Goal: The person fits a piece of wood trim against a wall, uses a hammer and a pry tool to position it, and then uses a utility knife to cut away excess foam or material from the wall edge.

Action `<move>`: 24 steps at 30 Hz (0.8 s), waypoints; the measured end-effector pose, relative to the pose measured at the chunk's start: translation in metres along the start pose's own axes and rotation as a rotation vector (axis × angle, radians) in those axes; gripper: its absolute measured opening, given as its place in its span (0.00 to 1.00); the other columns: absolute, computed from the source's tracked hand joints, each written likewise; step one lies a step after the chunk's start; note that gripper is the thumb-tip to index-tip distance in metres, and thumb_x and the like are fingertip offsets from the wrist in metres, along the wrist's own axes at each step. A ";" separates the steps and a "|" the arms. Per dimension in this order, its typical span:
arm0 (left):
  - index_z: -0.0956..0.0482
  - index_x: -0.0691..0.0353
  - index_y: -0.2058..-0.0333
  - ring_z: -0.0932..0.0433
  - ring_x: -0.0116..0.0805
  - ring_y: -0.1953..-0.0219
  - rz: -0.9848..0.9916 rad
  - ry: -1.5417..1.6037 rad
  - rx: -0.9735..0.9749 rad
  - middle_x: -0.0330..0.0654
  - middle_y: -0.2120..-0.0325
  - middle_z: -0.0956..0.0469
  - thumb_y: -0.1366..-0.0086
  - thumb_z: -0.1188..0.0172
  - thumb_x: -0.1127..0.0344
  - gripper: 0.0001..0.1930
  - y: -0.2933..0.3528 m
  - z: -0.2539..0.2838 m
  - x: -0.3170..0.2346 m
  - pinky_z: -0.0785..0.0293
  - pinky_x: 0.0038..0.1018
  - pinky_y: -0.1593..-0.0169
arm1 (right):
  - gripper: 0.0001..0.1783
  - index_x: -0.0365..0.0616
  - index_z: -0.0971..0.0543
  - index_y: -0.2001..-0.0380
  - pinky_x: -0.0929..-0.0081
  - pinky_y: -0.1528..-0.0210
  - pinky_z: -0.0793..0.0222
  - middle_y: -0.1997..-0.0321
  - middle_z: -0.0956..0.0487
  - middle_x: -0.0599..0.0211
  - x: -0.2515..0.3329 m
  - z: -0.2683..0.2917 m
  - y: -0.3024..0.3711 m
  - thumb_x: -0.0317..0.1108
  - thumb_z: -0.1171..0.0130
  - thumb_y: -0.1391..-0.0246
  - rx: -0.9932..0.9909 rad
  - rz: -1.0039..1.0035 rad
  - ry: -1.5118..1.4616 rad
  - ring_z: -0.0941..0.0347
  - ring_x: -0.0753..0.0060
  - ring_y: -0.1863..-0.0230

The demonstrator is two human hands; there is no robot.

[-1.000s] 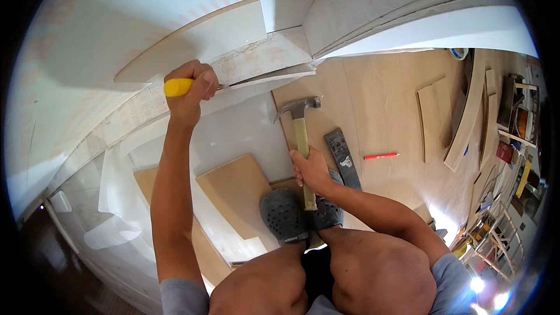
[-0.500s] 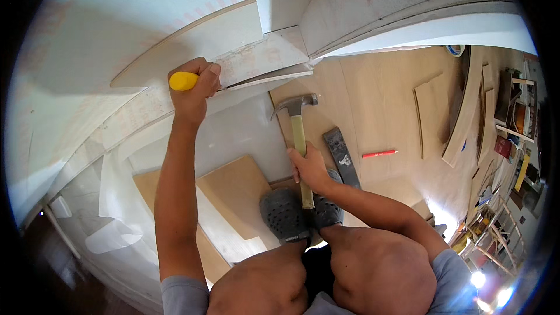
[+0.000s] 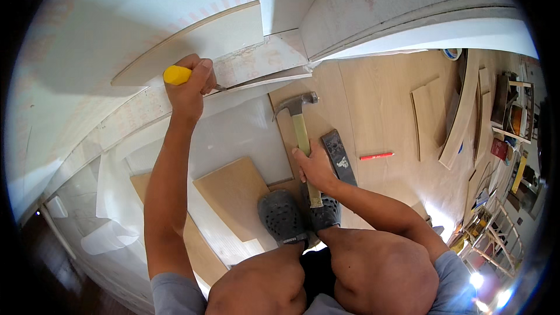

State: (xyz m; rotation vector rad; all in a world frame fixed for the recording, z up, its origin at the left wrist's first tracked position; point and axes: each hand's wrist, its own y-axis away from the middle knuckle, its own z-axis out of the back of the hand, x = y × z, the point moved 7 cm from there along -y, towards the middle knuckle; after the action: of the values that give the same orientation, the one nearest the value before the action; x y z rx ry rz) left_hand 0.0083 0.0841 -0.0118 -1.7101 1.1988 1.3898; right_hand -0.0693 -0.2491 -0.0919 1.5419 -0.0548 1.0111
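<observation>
My left hand (image 3: 189,84) is wrapped round the fat yellow handle of what looks like a chisel (image 3: 177,75). A short bit of its metal blade shows beyond my fist, at the slit between the low wall ledge (image 3: 265,52) and a thin strip of board (image 3: 268,79) that has come partly away. Down between my knees and that strip, my right hand (image 3: 315,165) grips a claw hammer (image 3: 300,126) midway along its pale handle. The hammer's head points toward the wall, apart from the strip. Just above my left hand, a loose board piece (image 3: 227,30) leans on the wall.
Beside the hammer lies a dark flat bar-shaped block (image 3: 339,154), with a red pencil (image 3: 377,156) on the wood floor (image 3: 379,99). Cut planks (image 3: 230,195) lie left of my shoes (image 3: 283,217). More planks (image 3: 464,111) and a cluttered rack (image 3: 499,227) stand at right.
My left hand has shifted slightly left with the yellow handle, and more of the metal blade shows at the slit. My right hand still holds the hammer in nearly the same place.
</observation>
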 end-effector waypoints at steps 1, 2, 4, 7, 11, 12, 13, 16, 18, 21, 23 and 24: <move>0.32 0.59 0.81 0.38 0.20 0.83 -0.015 0.026 -0.016 0.31 0.86 0.35 0.36 0.39 0.71 0.16 0.002 0.002 0.001 0.42 0.22 0.78 | 0.15 0.37 0.28 0.61 0.71 0.84 0.34 0.85 0.29 0.69 -0.001 0.000 0.000 0.40 0.41 0.35 0.008 -0.011 0.007 0.32 0.74 0.88; 0.31 0.59 0.81 0.37 0.19 0.82 -0.030 0.052 -0.032 0.31 0.86 0.35 0.35 0.39 0.71 0.15 0.004 0.003 0.001 0.41 0.22 0.78 | 0.15 0.37 0.28 0.61 0.71 0.84 0.34 0.85 0.29 0.69 -0.001 0.000 0.001 0.40 0.41 0.35 0.016 -0.022 0.015 0.32 0.74 0.88; 0.32 0.59 0.81 0.38 0.19 0.82 -0.044 0.004 -0.070 0.30 0.85 0.36 0.36 0.39 0.72 0.16 0.008 -0.006 0.003 0.42 0.22 0.78 | 0.15 0.37 0.28 0.61 0.71 0.84 0.34 0.85 0.29 0.69 0.008 0.000 0.002 0.40 0.42 0.35 0.006 -0.017 0.036 0.32 0.75 0.88; 0.34 0.59 0.82 0.40 0.19 0.82 -0.013 -0.075 0.027 0.30 0.85 0.38 0.36 0.39 0.72 0.17 0.005 -0.013 0.003 0.43 0.22 0.77 | 0.15 0.37 0.28 0.60 0.71 0.83 0.34 0.85 0.29 0.70 0.004 0.000 0.000 0.40 0.42 0.35 0.004 -0.001 0.025 0.32 0.75 0.88; 0.36 0.58 0.83 0.43 0.19 0.82 0.066 -0.071 0.288 0.29 0.85 0.40 0.37 0.39 0.71 0.18 -0.008 -0.013 0.000 0.45 0.21 0.77 | 0.15 0.38 0.29 0.60 0.71 0.83 0.35 0.84 0.29 0.70 0.004 0.000 0.001 0.40 0.42 0.35 -0.001 -0.008 -0.005 0.32 0.75 0.87; 0.36 0.58 0.83 0.43 0.19 0.82 0.071 -0.078 0.322 0.29 0.85 0.40 0.37 0.39 0.71 0.18 -0.011 -0.014 0.000 0.45 0.22 0.77 | 0.15 0.37 0.29 0.59 0.71 0.83 0.35 0.84 0.29 0.70 0.001 0.000 0.000 0.40 0.42 0.35 -0.004 0.002 0.008 0.32 0.75 0.87; 0.35 0.58 0.83 0.43 0.19 0.82 0.075 -0.084 0.357 0.29 0.85 0.40 0.37 0.39 0.71 0.18 -0.013 -0.015 0.000 0.45 0.22 0.78 | 0.15 0.37 0.29 0.59 0.71 0.84 0.35 0.84 0.29 0.70 -0.005 0.001 -0.003 0.40 0.42 0.35 -0.008 0.013 0.020 0.32 0.75 0.87; 0.35 0.58 0.83 0.44 0.19 0.82 0.100 -0.127 0.442 0.29 0.86 0.39 0.38 0.40 0.70 0.17 -0.017 -0.022 -0.002 0.45 0.22 0.78 | 0.16 0.37 0.29 0.58 0.72 0.84 0.34 0.84 0.29 0.69 -0.003 0.003 -0.002 0.40 0.41 0.35 0.003 -0.004 0.013 0.32 0.75 0.87; 0.34 0.58 0.83 0.43 0.19 0.82 0.134 -0.147 0.496 0.29 0.86 0.39 0.38 0.39 0.70 0.16 -0.020 -0.026 -0.003 0.45 0.22 0.78 | 0.16 0.37 0.29 0.58 0.72 0.84 0.34 0.84 0.29 0.69 0.001 0.005 0.000 0.40 0.41 0.35 0.012 -0.022 0.009 0.32 0.75 0.87; 0.32 0.58 0.82 0.42 0.19 0.82 0.149 -0.160 0.540 0.29 0.85 0.37 0.38 0.39 0.71 0.15 -0.023 -0.027 -0.002 0.45 0.22 0.79 | 0.17 0.36 0.29 0.58 0.72 0.83 0.34 0.84 0.29 0.69 0.003 0.007 0.000 0.40 0.41 0.35 0.018 -0.023 0.027 0.31 0.75 0.87; 0.32 0.58 0.82 0.41 0.19 0.82 0.085 -0.183 0.513 0.30 0.85 0.36 0.38 0.40 0.71 0.14 -0.022 -0.026 -0.001 0.44 0.22 0.78 | 0.17 0.36 0.30 0.58 0.72 0.83 0.34 0.84 0.29 0.69 0.003 0.009 0.000 0.41 0.41 0.35 0.019 -0.012 0.039 0.31 0.75 0.87; 0.32 0.58 0.81 0.40 0.19 0.82 0.098 -0.123 0.393 0.30 0.85 0.36 0.37 0.40 0.72 0.15 -0.023 -0.019 0.002 0.43 0.22 0.78 | 0.17 0.36 0.30 0.58 0.72 0.83 0.34 0.84 0.29 0.69 0.003 0.010 0.000 0.41 0.41 0.35 0.013 -0.012 0.039 0.31 0.75 0.87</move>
State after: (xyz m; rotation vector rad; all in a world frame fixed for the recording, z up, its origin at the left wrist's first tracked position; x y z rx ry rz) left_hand 0.0373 0.0764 -0.0103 -1.2922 1.3936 1.1983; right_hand -0.0621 -0.2557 -0.0892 1.5326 -0.0114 1.0329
